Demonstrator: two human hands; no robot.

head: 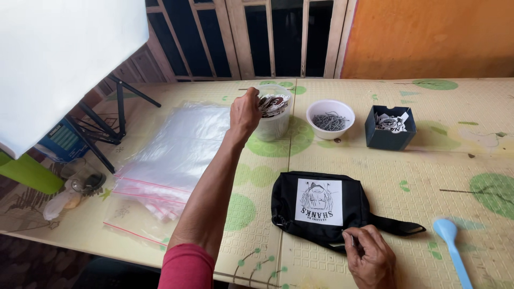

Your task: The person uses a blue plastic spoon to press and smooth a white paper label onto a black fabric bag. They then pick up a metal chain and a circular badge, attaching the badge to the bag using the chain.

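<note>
Toward the far edge of the pale yellow, green-spotted table (428, 176), the left hand (244, 113) is reaching over the rim of a clear round plastic tub (273, 126) filled with black-and-white printed stickers (273, 103), its fingers bunching together at the tub's mouth; whether they are actually pinching a sticker cannot be told, since the back of the hand is hiding the tips. Near the table's front edge, the right hand (370, 257) is resting on the lower rim of a black fabric pouch (321, 211) with a white square printed patch (a drawn figure in black), its thumb and forefinger closing together on a small thin metal piece at the pouch's edge. The pouch is lying flat around the middle of the table, its strap trailing toward the right edge. Just right of the tub, a white round bowl (330, 119) is holding a heap of small grey metal pins, and further right a dark blue square cardboard box (390, 128) is holding more printed pieces. A stack of clear plastic zip bags (176, 155) with pink seal strips is lying along the left edge. A light blue plastic spoon (452, 246) is lying near the front right corner, well apart from the pouch.
</note>
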